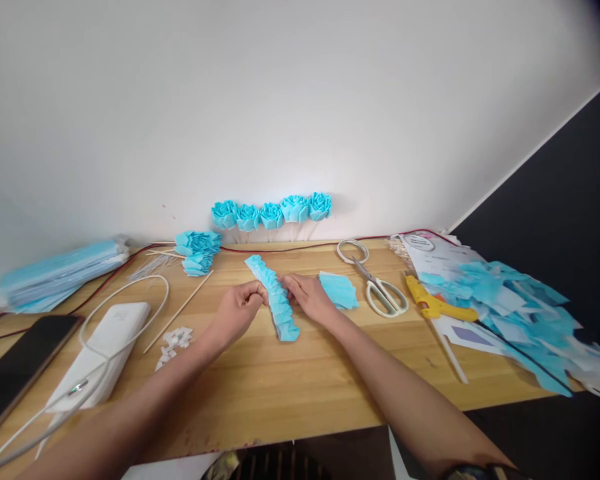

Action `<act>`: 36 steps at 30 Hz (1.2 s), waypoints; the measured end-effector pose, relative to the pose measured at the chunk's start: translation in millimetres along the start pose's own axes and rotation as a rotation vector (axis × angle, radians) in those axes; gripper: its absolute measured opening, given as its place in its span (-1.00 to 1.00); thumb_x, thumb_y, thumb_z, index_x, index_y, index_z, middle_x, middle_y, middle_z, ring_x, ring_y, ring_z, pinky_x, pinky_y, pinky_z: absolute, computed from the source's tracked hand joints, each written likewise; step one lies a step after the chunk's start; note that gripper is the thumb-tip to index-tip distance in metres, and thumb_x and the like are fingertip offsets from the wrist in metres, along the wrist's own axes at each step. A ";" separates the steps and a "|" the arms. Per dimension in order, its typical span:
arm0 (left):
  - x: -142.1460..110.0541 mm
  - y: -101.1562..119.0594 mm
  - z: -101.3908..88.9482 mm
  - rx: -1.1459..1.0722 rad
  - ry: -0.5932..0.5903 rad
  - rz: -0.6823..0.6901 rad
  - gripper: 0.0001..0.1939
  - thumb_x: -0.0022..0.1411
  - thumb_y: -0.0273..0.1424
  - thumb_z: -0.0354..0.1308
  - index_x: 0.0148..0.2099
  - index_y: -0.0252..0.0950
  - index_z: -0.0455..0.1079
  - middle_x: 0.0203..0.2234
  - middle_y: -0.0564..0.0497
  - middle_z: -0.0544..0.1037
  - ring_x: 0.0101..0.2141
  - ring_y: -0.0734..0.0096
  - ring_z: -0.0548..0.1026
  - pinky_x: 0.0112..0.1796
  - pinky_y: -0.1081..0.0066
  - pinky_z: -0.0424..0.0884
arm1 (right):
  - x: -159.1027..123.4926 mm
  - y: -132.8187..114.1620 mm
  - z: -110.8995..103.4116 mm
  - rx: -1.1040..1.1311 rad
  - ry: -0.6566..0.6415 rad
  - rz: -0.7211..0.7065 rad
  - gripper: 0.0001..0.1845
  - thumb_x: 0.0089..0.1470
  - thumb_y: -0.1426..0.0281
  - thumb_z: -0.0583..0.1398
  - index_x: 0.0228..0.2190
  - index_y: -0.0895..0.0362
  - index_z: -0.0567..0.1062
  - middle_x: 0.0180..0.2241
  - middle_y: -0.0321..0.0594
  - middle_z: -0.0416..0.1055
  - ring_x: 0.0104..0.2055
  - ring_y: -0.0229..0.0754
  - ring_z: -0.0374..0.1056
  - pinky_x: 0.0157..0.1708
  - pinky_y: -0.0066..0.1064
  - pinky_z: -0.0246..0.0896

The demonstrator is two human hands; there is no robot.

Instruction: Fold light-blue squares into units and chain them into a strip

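Hands of one person at work on a blue ruffled strip, which lies at the centre of the frame on a wooden table (pixel 280 407), running slantwise from upper left to lower right. The left hand (pixel 237 310), fingers curled, meets the left edge of the strip (pixel 279 303); the right hand (pixel 307 297) brings its fingertips to the opposite edge. The two hands are apart, with the strip between them, an arrangement that probably steadies it from both sides; how firmly either hand grips cannot be told. Just right of the right hand lie flat blue pieces (pixel 339 291), presumably kept close for easy reach. Scissors (pixel 366 272) and a yellow glue gun (pixel 430 300) occupy the right of the frame, seemingly within the right arm's range, near a heap of blue scraps (pixel 515 293). At upper centre, a row of blue flowers (pixel 271 216) leans against the wall (pixel 300 100), perhaps to protect the petals from crushing. A thin stick (pixel 177 313) and white bits (pixel 177 339) lie left of the left hand.
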State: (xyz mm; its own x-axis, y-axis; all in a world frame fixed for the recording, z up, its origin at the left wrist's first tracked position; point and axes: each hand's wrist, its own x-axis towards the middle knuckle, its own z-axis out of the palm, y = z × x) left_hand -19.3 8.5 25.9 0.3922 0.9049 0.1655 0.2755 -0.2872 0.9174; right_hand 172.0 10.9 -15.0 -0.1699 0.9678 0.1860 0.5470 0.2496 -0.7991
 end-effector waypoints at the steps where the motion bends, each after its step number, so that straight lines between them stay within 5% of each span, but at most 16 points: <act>1: 1.0 -1.4 1.3 -0.005 -0.008 -0.003 -0.85 -0.06 -0.43 -0.08 -0.58 -0.22 0.26 -0.68 0.10 0.34 -0.59 0.42 0.28 -0.49 0.42 0.24 | -0.3 0.0 -0.2 0.003 -0.003 -0.001 -0.49 0.26 0.11 -0.09 -0.35 0.14 0.51 -0.51 -0.27 0.40 -0.44 -0.26 0.33 -0.39 -0.47 0.17; 11: 2.1 -15.4 3.1 -0.019 -0.004 -0.007 -0.85 -0.01 -0.40 -0.01 -0.52 -0.24 0.36 -0.63 0.08 0.39 -0.56 0.43 0.30 -0.49 0.45 0.21 | -1.5 1.2 -1.4 0.006 -0.012 -0.012 -0.48 0.26 0.10 -0.10 -0.35 0.14 0.51 -0.49 -0.26 0.41 -0.42 -0.25 0.33 -0.36 -0.46 0.18; 17: -0.1 -20.2 -18.1 -0.197 0.188 -0.133 -0.82 0.10 -0.35 0.03 -0.31 -0.30 0.41 -0.72 0.21 0.06 -0.66 0.55 0.03 -0.59 0.51 -0.05 | 0.0 4.3 0.6 0.003 -0.018 -0.014 -0.56 0.27 0.17 -0.06 -0.22 0.14 0.52 -0.43 -0.24 0.46 -0.38 -0.25 0.35 -0.34 -0.46 0.18; 21: 1.5 -20.8 -20.4 -0.261 0.174 -0.129 -0.82 0.12 -0.37 0.02 -0.28 -0.33 0.40 -0.72 0.22 0.05 -0.67 0.57 0.00 -0.59 0.51 -0.09 | 0.5 4.7 1.7 0.027 0.006 -0.012 -0.63 0.26 0.26 -0.02 -0.08 0.11 0.48 -0.33 -0.22 0.50 -0.37 -0.26 0.38 -0.30 -0.45 0.22; 25: -2.0 -3.0 -36.9 -0.089 0.185 -0.026 -0.78 0.18 -0.41 -0.03 -0.22 -0.33 0.42 -0.69 0.16 0.21 -0.60 0.52 0.18 -0.49 0.49 0.14 | 1.1 5.5 2.6 0.051 0.023 0.003 -0.64 0.24 0.32 -0.01 -0.03 0.11 0.44 -0.34 -0.23 0.51 -0.39 -0.26 0.40 -0.27 -0.41 0.25; 30: -24.9 10.4 -80.3 0.212 0.275 0.102 -0.71 0.30 -0.34 -0.10 -0.08 -0.32 0.39 -0.43 0.01 0.46 -0.32 0.37 0.43 -0.17 0.37 0.31 | 1.8 6.1 3.1 0.038 0.033 0.035 -0.64 0.21 0.33 0.02 -0.03 0.12 0.44 -0.38 -0.22 0.51 -0.41 -0.23 0.42 -0.28 -0.37 0.28; 36: -82.6 -12.3 -110.7 0.737 0.086 -0.010 -0.65 0.31 -0.25 -0.08 0.01 -0.27 0.38 -0.14 -0.10 0.52 -0.12 0.18 0.46 -0.11 0.26 0.33 | 1.8 6.3 2.9 0.026 0.022 0.043 -0.65 0.20 0.33 0.02 -0.04 0.10 0.45 -0.40 -0.22 0.51 -0.42 -0.22 0.43 -0.31 -0.37 0.31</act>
State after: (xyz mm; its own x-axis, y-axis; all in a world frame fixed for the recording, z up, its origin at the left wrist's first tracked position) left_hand -152.3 -28.0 41.0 0.3246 0.9213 0.2141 0.8081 -0.3878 0.4433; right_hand 172.7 14.1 -21.3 -0.1281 0.9782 0.1632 0.5322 0.2067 -0.8210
